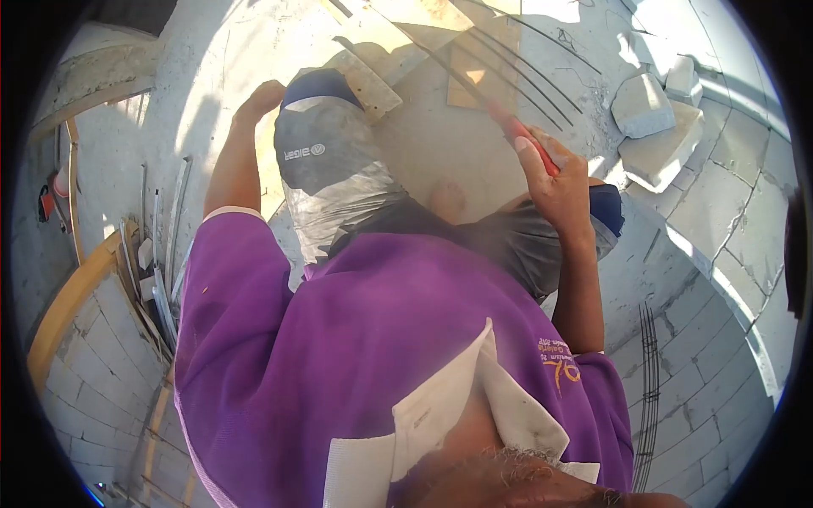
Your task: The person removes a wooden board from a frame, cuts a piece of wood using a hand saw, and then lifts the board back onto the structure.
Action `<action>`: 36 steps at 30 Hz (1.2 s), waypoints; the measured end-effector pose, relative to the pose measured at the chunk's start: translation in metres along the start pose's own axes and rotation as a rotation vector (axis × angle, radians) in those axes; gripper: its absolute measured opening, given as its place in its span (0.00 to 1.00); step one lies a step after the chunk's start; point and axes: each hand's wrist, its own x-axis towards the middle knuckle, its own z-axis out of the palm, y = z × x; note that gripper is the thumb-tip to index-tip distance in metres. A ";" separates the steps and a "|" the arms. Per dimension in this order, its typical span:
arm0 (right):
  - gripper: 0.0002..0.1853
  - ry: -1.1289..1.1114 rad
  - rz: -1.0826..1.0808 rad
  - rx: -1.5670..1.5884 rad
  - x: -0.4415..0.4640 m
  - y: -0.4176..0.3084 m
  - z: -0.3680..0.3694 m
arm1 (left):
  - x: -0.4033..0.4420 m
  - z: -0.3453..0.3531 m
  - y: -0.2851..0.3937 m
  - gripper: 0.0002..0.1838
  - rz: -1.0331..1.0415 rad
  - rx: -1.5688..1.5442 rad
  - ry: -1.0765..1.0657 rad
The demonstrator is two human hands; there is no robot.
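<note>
My right hand (555, 173) is closed around the red handle (518, 129) of what looks like a hand saw. Its long, narrow blade (457, 74) is blurred and runs up and left, over pale boards. Beside my bent left knee is my left hand (264, 100), its fingers mostly hidden there. Close to that knee lies a pale board (373, 91) with small marks or holes. A larger sunlit board (436, 19) sits at the top, near the blade's far end. Another flat tan board (484, 63) lies under several thin dark rods.
Thin dark rods (542, 80) lie on the floor ahead. At the right are broken pale blocks (662, 144) and a block wall (737, 161). Long metal strips (178, 203) lean at the left near a wooden edge (72, 309). A bundle of wire rods (649, 389) runs along the lower right.
</note>
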 end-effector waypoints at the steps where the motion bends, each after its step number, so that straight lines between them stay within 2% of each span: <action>1: 0.17 -0.046 0.042 -0.006 0.012 -0.011 -0.011 | 0.009 -0.016 0.015 0.27 0.115 0.094 0.023; 3: 0.18 -0.118 0.112 -0.124 0.033 -0.046 -0.022 | 0.019 -0.039 0.052 0.30 0.250 0.021 0.168; 4: 0.18 -0.195 0.177 -0.235 0.040 -0.056 -0.021 | 0.018 -0.043 0.086 0.33 0.264 -0.150 0.291; 6: 0.18 -0.134 0.117 -0.221 0.050 -0.055 -0.013 | 0.013 -0.050 0.157 0.42 0.281 -0.082 0.238; 8: 0.18 -0.062 0.039 -0.212 0.048 -0.046 -0.009 | 0.041 -0.033 0.194 0.48 0.185 0.086 0.070; 10: 0.18 0.016 0.014 -0.092 0.035 -0.017 0.002 | 0.052 -0.007 0.215 0.53 0.242 0.250 -0.069; 11: 0.18 -0.018 0.002 -0.106 0.027 -0.014 0.003 | 0.070 0.015 0.208 0.57 0.153 0.230 0.134; 14: 0.17 0.010 -0.009 -0.113 0.012 -0.045 -0.015 | 0.073 0.022 0.202 0.56 0.148 0.172 0.117; 15: 0.15 0.021 0.021 -0.092 0.010 -0.048 -0.024 | 0.070 0.026 0.202 0.55 0.064 0.110 0.159; 16: 0.15 0.029 0.021 -0.088 0.012 -0.045 -0.024 | 0.068 0.026 0.205 0.55 0.069 0.116 0.162; 18: 0.16 -0.029 0.034 -0.073 0.022 -0.037 -0.018 | 0.047 0.030 0.211 0.46 0.074 0.121 0.370; 22: 0.18 -0.017 -0.023 -0.157 0.052 -0.010 0.023 | 0.031 0.021 0.218 0.46 0.139 0.167 0.400; 24: 0.20 -0.045 -0.097 -0.153 0.051 -0.006 0.026 | 0.039 0.015 0.216 0.55 0.117 0.187 0.115; 28: 0.19 -0.009 -0.054 -0.124 0.047 -0.004 0.029 | 0.030 0.012 0.219 0.53 0.037 0.190 0.168; 30: 0.19 -0.023 -0.025 -0.117 0.034 0.004 0.033 | 0.044 0.019 0.222 0.53 0.114 0.386 0.095; 31: 0.19 -0.023 -0.006 -0.116 0.027 0.008 0.035 | 0.050 0.025 0.216 0.52 0.247 0.376 0.086; 33: 0.18 0.063 -0.125 -0.126 0.003 0.009 0.045 | 0.057 0.033 0.222 0.52 0.309 0.439 0.001; 35: 0.18 0.054 -0.013 -0.072 0.006 0.002 0.040 | 0.055 0.024 0.231 0.52 0.367 0.502 -0.065; 36: 0.17 0.053 0.083 -0.013 0.011 -0.002 0.037 | 0.046 0.020 0.230 0.53 0.367 0.459 -0.006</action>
